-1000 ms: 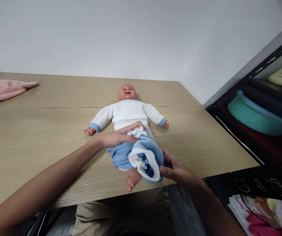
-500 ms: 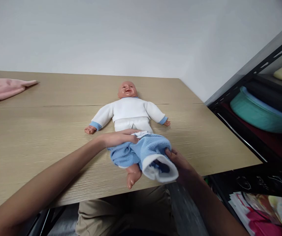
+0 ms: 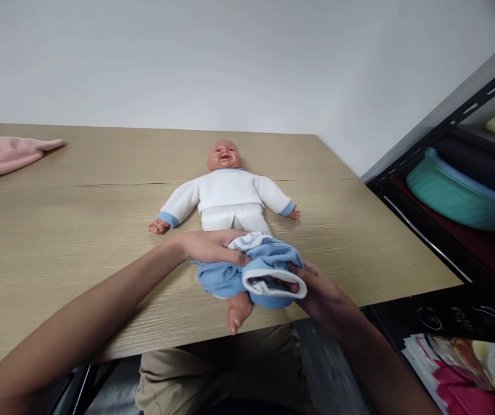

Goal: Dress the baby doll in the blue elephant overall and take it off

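A baby doll (image 3: 227, 199) in a white top lies on its back on the wooden table (image 3: 57, 230), head away from me. Light blue trousers (image 3: 230, 275) cover its hips and legs; one bare foot (image 3: 236, 314) sticks out near the table's front edge. My left hand (image 3: 206, 246) presses on the waist of the trousers, fingers closed on the fabric. My right hand (image 3: 316, 288) grips the white-cuffed end of the trouser leg (image 3: 273, 283) on the right, bunched up over the doll's other leg.
A pink cloth (image 3: 0, 158) lies at the table's far left. A dark metal shelf (image 3: 446, 173) stands at the right with a teal basin (image 3: 458, 196) on it. Colourful printed packaging (image 3: 467, 369) sits low on the right. My knees show under the table edge.
My right hand pulled the cuffed trouser leg out towards me, then pushed it back up the doll's leg, bunching it. My left hand stayed at the waist.
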A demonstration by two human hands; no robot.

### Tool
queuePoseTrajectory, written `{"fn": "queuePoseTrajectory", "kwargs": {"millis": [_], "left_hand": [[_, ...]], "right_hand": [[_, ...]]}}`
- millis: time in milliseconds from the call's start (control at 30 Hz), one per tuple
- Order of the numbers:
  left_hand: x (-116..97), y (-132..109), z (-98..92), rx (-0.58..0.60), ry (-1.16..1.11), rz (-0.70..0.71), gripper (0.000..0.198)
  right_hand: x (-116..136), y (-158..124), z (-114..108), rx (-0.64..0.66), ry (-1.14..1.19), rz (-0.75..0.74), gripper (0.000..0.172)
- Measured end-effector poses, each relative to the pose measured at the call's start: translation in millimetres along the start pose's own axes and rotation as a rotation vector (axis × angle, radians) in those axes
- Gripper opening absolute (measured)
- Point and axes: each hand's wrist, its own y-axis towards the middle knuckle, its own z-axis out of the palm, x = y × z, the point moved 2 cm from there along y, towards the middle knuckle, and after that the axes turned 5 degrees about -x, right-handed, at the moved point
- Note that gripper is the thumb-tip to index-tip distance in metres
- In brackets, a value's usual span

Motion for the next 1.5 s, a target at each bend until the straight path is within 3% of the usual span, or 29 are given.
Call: {"fn": "queuePoseTrajectory", "kwargs": {"millis": [100, 233, 367, 467, 600, 733, 833, 933, 1067, 1200, 1333, 1500], "left_hand": [[-8.3, -0.8, 6.7, -0.028, -0.077, -0.109, 0.042], [-21.7, -1.4, 20.5, -0.029, -0.028, -0.185, 0.047], [-28.2, 1.5, 34.1, -0.108, 0.056, -0.157, 0.034], [-30.1, 3.1, 38.4, -0.133, 0.018, -0.100, 0.030], [-28.9, 3.2, 35.3, -0.200, -0.100, -0.147, 0.032], [-24.8, 4.5, 33.5, -0.221, -0.260, -0.223, 0.035], [-22.7, 6.6, 36.8, -0.199, -0.144, -0.155, 0.030], [-20.4, 7.0, 43.8, -0.196, 0.031, -0.061, 0.025], [-16.8, 4.8, 52.2, -0.263, 0.319, -0.112, 0.028], [-15.0, 4.3, 58.1, -0.290, 0.500, -0.197, 0.028], [-9.8, 7.2, 63.5, -0.275, 0.607, -0.198, 0.035], [-0.6, 10.3, 69.2, -0.268, 0.666, -0.107, 0.051]], "right_hand": [[3.4, -3.9, -0.6, -0.027, -0.090, -0.012, 0.040], [3.9, -9.5, 2.0, -0.082, -0.271, -0.104, 0.065], [7.0, -14.7, 6.1, -0.211, -0.446, -0.206, 0.043], [9.8, -16.7, 8.2, -0.195, -0.392, -0.165, 0.043], [7.5, -15.7, 1.6, -0.158, -0.283, -0.076, 0.053], [-0.3, -14.9, -9.1, -0.048, -0.408, -0.065, 0.070], [-5.3, -15.1, -14.3, -0.003, -0.425, -0.029, 0.067], [-6.1, -16.0, -13.4, 0.009, -0.280, -0.036, 0.060], [-5.1, -22.5, -6.5, -0.109, -0.228, -0.027, 0.052], [-6.3, -32.8, 1.9, -0.166, -0.301, -0.016, 0.065], [-7.2, -36.6, 8.6, -0.294, -0.539, -0.043, 0.075], [-8.0, -37.8, 14.6, -0.527, -0.854, -0.219, 0.045]]}}
